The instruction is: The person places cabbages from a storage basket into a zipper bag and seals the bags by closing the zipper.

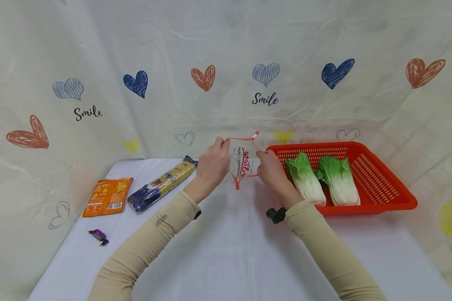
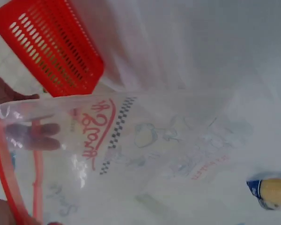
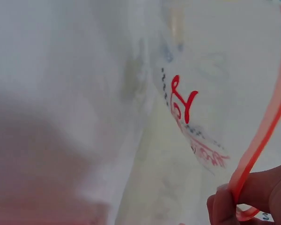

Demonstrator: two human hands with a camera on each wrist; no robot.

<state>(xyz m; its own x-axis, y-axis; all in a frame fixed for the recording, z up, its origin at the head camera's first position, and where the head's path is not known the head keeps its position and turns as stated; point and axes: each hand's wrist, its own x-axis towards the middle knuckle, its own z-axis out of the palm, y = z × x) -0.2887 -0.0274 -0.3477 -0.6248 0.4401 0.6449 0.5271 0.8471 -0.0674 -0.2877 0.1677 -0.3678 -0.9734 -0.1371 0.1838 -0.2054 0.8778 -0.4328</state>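
Note:
A clear zip bag [image 1: 245, 163] with a red rim and red lettering hangs between both hands in the head view. My left hand [image 1: 214, 165] pinches its rim on the left side. On the right side my right hand [image 1: 273, 169] grips the opposite part of the rim. The mouth is spread wide between them, with a red slider at the top. In the right wrist view, thumb and finger of the right hand [image 3: 253, 194] pinch the red strip. Through the clear film [image 2: 178, 140] in the left wrist view, blurred fingers show behind the print. Nothing shows inside the bag.
A red basket [image 1: 384, 207] with two cabbages [image 1: 306, 182] stands at the right, close to the right hand. Toward the left lie a blue-and-gold packet [image 1: 162, 184], an orange pouch [image 1: 108, 196] and a purple wrapped candy [image 1: 98, 236] on the white-covered table [image 1: 218, 259].

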